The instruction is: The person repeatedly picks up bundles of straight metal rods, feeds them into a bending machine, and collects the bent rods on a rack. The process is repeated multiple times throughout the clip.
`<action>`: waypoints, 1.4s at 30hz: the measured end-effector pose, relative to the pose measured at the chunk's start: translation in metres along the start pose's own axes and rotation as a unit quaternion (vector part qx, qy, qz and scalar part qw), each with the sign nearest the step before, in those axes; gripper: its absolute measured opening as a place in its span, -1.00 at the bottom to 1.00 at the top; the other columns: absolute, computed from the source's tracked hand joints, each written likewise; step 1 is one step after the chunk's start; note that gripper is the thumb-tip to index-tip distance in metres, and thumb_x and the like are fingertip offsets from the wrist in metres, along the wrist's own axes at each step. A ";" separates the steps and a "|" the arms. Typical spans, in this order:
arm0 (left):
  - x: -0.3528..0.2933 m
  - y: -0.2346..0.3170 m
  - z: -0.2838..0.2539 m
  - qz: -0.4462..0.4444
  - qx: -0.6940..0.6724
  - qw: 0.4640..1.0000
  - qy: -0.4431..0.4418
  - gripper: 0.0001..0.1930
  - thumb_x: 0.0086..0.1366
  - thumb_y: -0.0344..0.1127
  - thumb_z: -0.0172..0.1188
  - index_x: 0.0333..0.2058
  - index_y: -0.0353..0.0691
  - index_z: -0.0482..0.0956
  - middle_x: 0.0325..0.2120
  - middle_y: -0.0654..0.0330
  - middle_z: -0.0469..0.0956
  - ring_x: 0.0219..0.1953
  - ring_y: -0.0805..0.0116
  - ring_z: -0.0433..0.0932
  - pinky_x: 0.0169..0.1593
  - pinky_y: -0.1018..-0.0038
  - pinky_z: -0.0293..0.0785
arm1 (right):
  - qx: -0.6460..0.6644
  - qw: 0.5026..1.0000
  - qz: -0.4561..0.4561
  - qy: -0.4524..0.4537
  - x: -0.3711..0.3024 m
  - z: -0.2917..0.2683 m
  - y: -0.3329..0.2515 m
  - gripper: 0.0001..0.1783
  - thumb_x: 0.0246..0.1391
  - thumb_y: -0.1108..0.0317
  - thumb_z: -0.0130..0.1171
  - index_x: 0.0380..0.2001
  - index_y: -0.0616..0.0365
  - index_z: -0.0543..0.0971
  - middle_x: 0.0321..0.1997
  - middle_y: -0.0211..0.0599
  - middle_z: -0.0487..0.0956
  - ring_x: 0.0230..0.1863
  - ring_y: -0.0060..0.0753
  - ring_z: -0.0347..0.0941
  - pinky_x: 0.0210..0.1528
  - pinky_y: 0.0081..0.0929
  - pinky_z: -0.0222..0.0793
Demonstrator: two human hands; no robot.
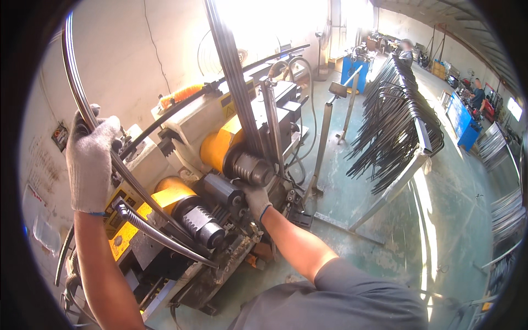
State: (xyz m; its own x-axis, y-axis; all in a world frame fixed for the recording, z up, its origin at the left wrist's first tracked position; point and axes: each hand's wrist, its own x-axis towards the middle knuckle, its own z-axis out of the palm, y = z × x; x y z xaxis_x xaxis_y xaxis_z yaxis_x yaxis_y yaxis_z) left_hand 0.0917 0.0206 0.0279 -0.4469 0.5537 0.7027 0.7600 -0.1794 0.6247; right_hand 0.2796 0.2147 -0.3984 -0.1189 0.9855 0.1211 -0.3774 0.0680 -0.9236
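My left hand point(94, 159), in a pale knit glove, is closed round a bundle of long dark metal rods point(131, 179). The rods run from the upper left down to the near ridged metal roller point(199, 223) on the bending machine point(176, 192). My right hand point(254, 199), gloved too, reaches in beside a dark metal block point(223, 190) between the two rollers. Its fingers are hidden behind machine parts, so their grip does not show. A second bundle of rods point(234, 66) rises steeply from beside the far ridged roller point(250, 168).
A grey corrugated hose point(165, 239) curves across the machine's near side. To the right, a metal rack point(390, 192) carries many bent dark rods point(393, 115). A slim metal stand point(324, 132) is between machine and rack. Two people point(477, 96) point(406, 52) are far off, near blue machines point(463, 122).
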 end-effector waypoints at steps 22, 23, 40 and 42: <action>-0.030 -0.017 -0.013 -0.062 0.019 0.998 -0.025 -0.62 0.64 -0.38 0.14 0.35 -0.28 0.53 -0.14 0.20 0.67 -0.14 0.47 0.71 0.04 0.51 0.70 | 0.025 0.997 0.063 0.032 -0.021 0.000 -0.010 -0.77 0.37 0.39 0.39 0.02 0.20 0.82 -0.13 -0.38 0.80 -0.09 -0.46 0.67 0.01 -0.35 0.54; -0.029 -0.022 -0.018 -0.070 -0.004 0.997 -0.044 -0.62 0.65 -0.38 0.16 0.35 -0.27 0.53 -0.14 0.19 0.68 -0.12 0.45 0.72 0.05 0.48 0.72 | 0.031 0.997 0.065 0.023 -0.020 -0.001 -0.006 -0.77 0.37 0.41 0.38 0.02 0.21 0.82 -0.13 -0.38 0.80 -0.09 -0.46 0.67 0.02 -0.36 0.54; -0.040 -0.016 -0.038 -0.132 0.019 0.986 -0.103 -0.60 0.63 -0.27 0.31 0.33 -0.25 0.57 -0.10 0.08 0.80 -0.03 0.26 0.84 0.16 0.31 0.82 | 0.035 0.993 0.110 0.009 -0.022 -0.004 -0.002 -0.75 0.37 0.33 0.49 -0.02 0.27 0.82 -0.15 -0.38 0.81 -0.11 -0.47 0.67 -0.02 -0.33 0.52; -0.036 -0.015 -0.045 -0.145 0.050 0.981 -0.116 -0.59 0.63 -0.24 0.33 0.33 -0.25 0.58 -0.08 0.08 0.80 -0.02 0.26 0.84 0.16 0.31 0.82 | -0.009 0.995 0.096 0.010 -0.026 -0.002 -0.017 -0.75 0.37 0.32 0.51 -0.04 0.27 0.81 -0.15 -0.38 0.81 -0.13 -0.45 0.66 -0.02 -0.30 0.51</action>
State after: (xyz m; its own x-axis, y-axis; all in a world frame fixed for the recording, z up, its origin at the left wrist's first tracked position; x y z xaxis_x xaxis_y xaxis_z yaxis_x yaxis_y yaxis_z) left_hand 0.0751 -0.0335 0.0084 -0.5405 0.7419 0.3969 0.6647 0.0873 0.7420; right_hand 0.2912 0.1880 -0.3872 -0.1680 0.9836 -0.0656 -0.3325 -0.1191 -0.9356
